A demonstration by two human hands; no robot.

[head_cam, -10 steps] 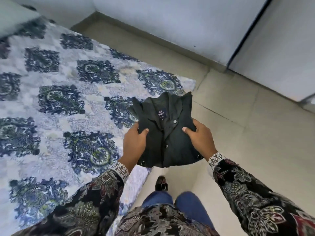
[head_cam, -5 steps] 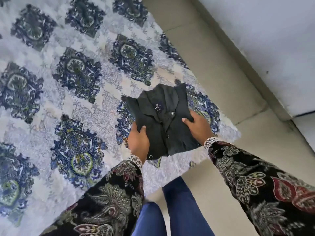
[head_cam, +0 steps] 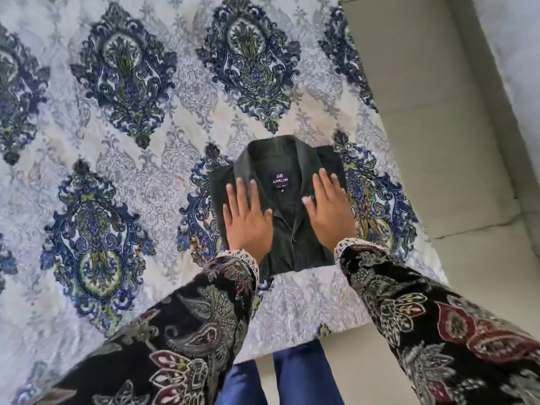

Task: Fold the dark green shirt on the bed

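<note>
The dark green collared cotton shirt (head_cam: 285, 206), folded into a compact rectangle, is lying collar-up on the blue-and-white damask-patterned bedspread (head_cam: 122, 159), near its corner. The left hand (head_cam: 248, 220) and right hand (head_cam: 328, 211) are pressing flat on it, fingers straight, grasping nothing, either side of the placket.

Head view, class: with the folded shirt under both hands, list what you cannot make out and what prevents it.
- Shirt sleeves and back: folded underneath, hidden by its own front.
- Cloth under the left hand and right hand: covered by flat palms.
- Small print below "ARROW" on the label: too small.
- Bed: cut off by the left and top edges.
- Feet: below the bottom edge.
</note>
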